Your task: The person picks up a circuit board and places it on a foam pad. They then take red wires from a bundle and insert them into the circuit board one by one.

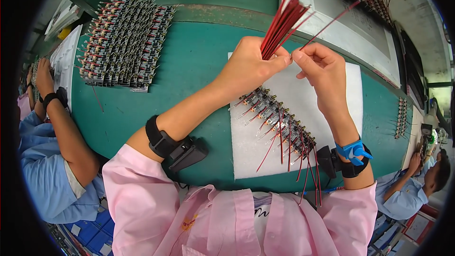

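Observation:
My left hand (253, 64) is closed around a bundle of thin red wires (284, 26), their ends fanning upward. Beside it my right hand (322, 64) pinches a single red wire (334, 19) that slants up to the right, away from the bundle. The fingertips of both hands almost meet. Below them a row of small circuit boards (275, 118) lies diagonally on a white foam sheet (251, 156). Red wires hang from several of these boards toward the table's near edge. My left hand hides the row's upper end.
A large block of stacked circuit boards (125, 42) stands at the left on the green table (194, 42). A smaller board strip (401, 118) lies at the right. Behind runs a pale ledge (346, 28). Co-workers in blue sit at the left (57, 161) and right (403, 194).

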`<state>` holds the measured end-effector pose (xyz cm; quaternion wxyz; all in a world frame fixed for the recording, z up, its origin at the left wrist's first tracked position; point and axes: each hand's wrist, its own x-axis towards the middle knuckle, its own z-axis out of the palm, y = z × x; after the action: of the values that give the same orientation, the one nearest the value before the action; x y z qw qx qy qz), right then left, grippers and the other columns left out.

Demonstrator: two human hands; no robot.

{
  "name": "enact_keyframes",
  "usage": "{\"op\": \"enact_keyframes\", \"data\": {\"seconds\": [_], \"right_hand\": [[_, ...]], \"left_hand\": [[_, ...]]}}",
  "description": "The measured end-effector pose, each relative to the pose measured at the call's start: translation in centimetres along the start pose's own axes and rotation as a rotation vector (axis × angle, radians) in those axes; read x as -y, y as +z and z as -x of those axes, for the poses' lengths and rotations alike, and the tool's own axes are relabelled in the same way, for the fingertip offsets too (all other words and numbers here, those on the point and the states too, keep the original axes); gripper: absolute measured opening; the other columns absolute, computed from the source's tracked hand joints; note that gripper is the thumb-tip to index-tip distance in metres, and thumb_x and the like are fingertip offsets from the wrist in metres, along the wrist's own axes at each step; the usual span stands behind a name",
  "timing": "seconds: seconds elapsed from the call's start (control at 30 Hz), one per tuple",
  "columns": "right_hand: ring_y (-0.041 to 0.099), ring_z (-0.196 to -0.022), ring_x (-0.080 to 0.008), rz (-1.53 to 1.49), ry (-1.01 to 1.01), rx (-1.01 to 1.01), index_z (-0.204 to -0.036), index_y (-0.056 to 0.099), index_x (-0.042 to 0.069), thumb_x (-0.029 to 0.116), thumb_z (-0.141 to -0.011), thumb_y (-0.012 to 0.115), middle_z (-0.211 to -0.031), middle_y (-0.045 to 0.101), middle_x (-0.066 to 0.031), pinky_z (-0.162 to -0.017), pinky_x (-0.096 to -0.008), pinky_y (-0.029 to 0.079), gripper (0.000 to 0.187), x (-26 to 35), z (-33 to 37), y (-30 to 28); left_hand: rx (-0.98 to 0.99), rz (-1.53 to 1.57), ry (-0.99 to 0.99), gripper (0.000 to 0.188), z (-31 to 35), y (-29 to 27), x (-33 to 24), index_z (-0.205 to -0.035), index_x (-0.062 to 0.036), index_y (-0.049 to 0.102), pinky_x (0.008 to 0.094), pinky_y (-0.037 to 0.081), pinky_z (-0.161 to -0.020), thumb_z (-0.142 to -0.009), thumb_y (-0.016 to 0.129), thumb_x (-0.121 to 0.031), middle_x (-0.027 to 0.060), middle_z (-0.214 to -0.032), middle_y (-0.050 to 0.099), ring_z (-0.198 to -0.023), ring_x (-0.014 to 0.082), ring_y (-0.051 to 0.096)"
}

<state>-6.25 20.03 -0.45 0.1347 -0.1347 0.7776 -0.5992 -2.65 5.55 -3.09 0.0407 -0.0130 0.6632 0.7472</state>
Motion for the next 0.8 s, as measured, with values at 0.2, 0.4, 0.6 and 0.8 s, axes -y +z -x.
{"op": "enact_keyframes", "data": {"seconds": [0.2, 0.4, 0.6, 0.8], "right_hand": [[0.043, -0.054, -0.0037, 0.111, -0.046, 0.032, -0.069, 0.054, 0.003, 0.015, -0.076, 0.057, -0.061, 0.05, 0.0026, -0.048, -0.0168, 0.03, 0.014, -0.9, 0.0, -0.3], [0.038, -0.052, -0.0045, 0.129, -0.066, 0.069, -0.069, 0.053, 0.003, 0.016, -0.077, 0.056, -0.06, 0.047, 0.0029, -0.048, -0.0184, 0.03, 0.015, -1.0, 0.4, -0.3], [0.038, -0.054, -0.0046, 0.057, 0.023, 0.127, -0.072, 0.053, 0.002, 0.015, -0.077, 0.056, -0.062, 0.047, 0.0022, -0.049, -0.0186, 0.03, 0.014, -1.0, 0.4, -0.6], [0.037, -0.056, -0.0045, 0.118, -0.077, 0.139, -0.073, 0.053, 0.002, 0.014, -0.078, 0.055, -0.063, 0.047, 0.0023, -0.05, -0.0186, 0.03, 0.014, -1.0, 0.6, -0.5]], "left_hand": [[-0.005, -0.386, 0.182, 0.015, 0.1, -0.2, -0.5, -0.064, 0.0011, 0.054, 0.0283, 0.032, -0.04, -0.071, 0.055, -0.012, 0.0025, -0.047, 0.043, -0.041, 0.0097, 0.037], [0.019, -0.398, 0.111, 0.015, 0.1, -0.4, -1.1, -0.063, 0.0008, 0.054, 0.0286, 0.032, -0.042, -0.069, 0.056, -0.013, 0.0036, -0.047, 0.042, -0.043, 0.0103, 0.038], [0.118, -0.27, 0.022, 0.017, -0.6, -1.1, -0.3, -0.06, -0.0008, 0.054, 0.0271, 0.031, -0.042, -0.067, 0.057, -0.016, 0.0013, -0.047, 0.043, -0.044, 0.0089, 0.038], [0.143, -0.258, 0.056, 0.018, -0.7, -1.3, -0.1, -0.059, -0.0015, 0.054, 0.0267, 0.03, -0.042, -0.066, 0.057, -0.017, 0.0002, -0.046, 0.042, -0.044, 0.0084, 0.038]]}}
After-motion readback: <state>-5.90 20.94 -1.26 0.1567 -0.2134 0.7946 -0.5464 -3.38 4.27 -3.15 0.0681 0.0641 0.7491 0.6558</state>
